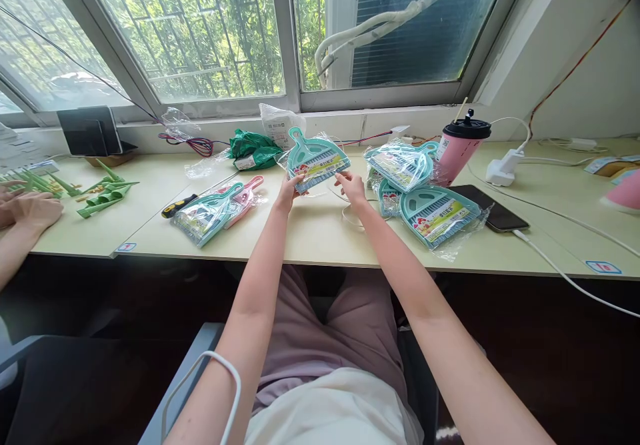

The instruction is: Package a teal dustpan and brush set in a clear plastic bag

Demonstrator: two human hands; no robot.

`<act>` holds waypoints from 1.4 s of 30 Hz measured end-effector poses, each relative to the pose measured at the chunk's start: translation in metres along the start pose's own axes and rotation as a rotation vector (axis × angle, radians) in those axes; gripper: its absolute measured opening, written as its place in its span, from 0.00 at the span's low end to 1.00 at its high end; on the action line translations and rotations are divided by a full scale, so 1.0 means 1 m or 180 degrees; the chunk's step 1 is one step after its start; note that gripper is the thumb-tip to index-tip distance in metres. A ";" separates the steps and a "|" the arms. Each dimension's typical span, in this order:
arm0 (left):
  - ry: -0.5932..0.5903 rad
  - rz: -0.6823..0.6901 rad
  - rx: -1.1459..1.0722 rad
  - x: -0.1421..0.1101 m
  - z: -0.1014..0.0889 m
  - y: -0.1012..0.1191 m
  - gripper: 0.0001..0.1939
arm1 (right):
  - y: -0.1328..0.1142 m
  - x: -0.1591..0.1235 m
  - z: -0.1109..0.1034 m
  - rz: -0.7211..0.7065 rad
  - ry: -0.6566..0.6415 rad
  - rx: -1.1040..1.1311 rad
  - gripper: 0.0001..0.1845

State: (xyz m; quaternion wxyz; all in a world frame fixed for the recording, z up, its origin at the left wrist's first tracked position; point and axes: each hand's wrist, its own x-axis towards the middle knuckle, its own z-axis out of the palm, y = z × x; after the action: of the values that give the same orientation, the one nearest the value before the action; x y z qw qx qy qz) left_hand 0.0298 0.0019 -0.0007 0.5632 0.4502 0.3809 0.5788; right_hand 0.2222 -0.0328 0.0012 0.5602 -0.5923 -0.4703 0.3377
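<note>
A teal mini dustpan and brush set (318, 158) in a clear plastic bag is held up above the table, handle pointing to the window. My left hand (289, 190) pinches its lower left corner. At its lower right edge, my right hand (353, 188) has thumb and fingers closed on the wrapper. To the left lie a wrapped teal set (207, 215) and a pink one (245, 200). Several more teal sets (440, 213) are piled on the right.
A screwdriver (179, 206) and a green plastic bundle (254, 150) lie leftward. On the right are a pink cup (461, 148), a phone (493, 208) and a white charger (505, 167) with cables. Another person's hands (35, 208) rest at far left near green stalks (107, 192).
</note>
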 end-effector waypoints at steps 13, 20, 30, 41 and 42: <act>-0.0512 0.0060 0.0505 -0.004 0.007 -0.008 0.33 | 0.000 0.001 -0.007 0.0829 0.0191 0.1909 0.17; -0.0510 0.0176 0.0540 -0.003 0.006 -0.008 0.31 | 0.000 0.001 -0.009 0.0837 0.0112 0.2174 0.18; -0.0531 0.0155 0.0764 -0.004 0.007 -0.007 0.34 | -0.004 0.003 -0.008 0.0779 0.0053 0.2248 0.18; -0.0550 0.0190 0.0529 -0.004 0.008 -0.010 0.33 | 0.000 0.009 -0.009 0.0786 0.0171 0.1916 0.13; -0.0501 0.0179 0.0480 -0.003 0.007 -0.009 0.33 | -0.001 0.008 -0.009 0.0719 0.0078 0.1902 0.12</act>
State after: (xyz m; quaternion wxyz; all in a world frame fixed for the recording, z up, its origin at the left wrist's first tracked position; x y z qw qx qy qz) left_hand 0.0395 -0.0010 -0.0077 0.5394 0.5458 0.3652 0.5270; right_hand 0.2334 -0.0285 0.0044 0.6740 -0.4541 -0.2749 0.5138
